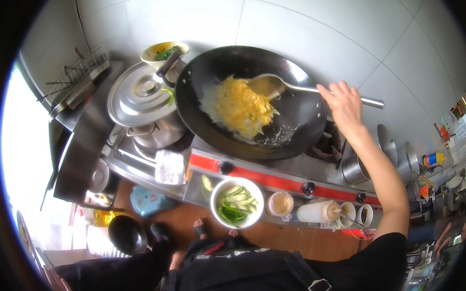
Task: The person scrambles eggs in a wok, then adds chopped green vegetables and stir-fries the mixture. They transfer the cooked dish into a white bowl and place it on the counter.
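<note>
My right hand [344, 103] is closed around the handle of a metal ladle [268, 85]. The ladle's bowl rests against scrambled egg [243, 106] in a large black wok [290, 115] on the stove. Some runny, pale egg spreads at the mass's left and lower edges. My left hand is not plainly in view. In front of the stove's red strip stands a white bowl [216, 202] of sliced pale green vegetable [235, 198] and green pepper-like strips. Beside it are a tub of light brown seasoning [280, 204] and a squeeze bottle [314, 212].
A lidded steel pot [146, 90] stands left of the wok; a bowl of greens [155, 53] is behind it. A folded white cloth [170, 167] lies on the stove edge. Steel pots [355, 169] stand at right. Another person in dark clothing [106, 276] is at lower left.
</note>
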The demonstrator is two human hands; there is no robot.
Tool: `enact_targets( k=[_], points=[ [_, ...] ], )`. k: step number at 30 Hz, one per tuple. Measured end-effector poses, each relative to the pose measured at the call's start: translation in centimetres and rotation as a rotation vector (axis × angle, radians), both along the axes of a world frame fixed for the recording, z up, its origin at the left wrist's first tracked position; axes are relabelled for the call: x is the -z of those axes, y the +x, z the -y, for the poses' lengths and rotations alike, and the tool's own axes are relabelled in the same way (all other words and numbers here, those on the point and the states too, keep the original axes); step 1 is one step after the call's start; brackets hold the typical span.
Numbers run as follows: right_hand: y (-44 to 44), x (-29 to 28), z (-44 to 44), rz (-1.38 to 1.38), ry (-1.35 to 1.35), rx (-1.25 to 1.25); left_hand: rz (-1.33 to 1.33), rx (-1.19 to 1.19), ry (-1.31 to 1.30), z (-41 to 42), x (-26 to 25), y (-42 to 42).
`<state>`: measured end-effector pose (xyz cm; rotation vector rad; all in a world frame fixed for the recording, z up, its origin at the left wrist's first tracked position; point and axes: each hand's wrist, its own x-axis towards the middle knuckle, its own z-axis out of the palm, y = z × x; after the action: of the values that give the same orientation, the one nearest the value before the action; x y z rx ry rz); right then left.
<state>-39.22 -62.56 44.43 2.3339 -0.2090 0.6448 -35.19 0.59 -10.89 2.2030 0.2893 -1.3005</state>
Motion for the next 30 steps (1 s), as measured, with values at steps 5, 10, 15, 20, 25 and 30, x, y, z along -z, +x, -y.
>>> enact_targets(
  k=[5,10,15,20,25,30],
  points=[
    [1.5,-1.4,-1.2,0.028,-0.038,-0.066,0.235,0.624,-0.059,-0.4,2.3,1.1],
    [5.1,1.7,-1.5,-0.008,-0.229,-0.027,0.485,0.98,-0.135,0.9,4.3,4.9],
    [-1.0,-1.1,-3.3,-0.065,-0.042,0.065,0.242,-0.041,-0.232,10.3,-9.3,9.4],
    [0.0,-0.6,-6.2,-0.051,-0.069,0.117,0.232,-0.155,-0.662,20.9,-28.6,12.4],
    [0.9,-1.2,-5.7,-0.092,-0.056,0.175,-0.239,-0.122,-0.906,29.9,-31.3,13.4],
    [-0.5,-5.7,-6.6,-0.232,0.241,0.443,-0.51,-0.32,-0.739,34.8,-29.2,12.6]
  ],
)
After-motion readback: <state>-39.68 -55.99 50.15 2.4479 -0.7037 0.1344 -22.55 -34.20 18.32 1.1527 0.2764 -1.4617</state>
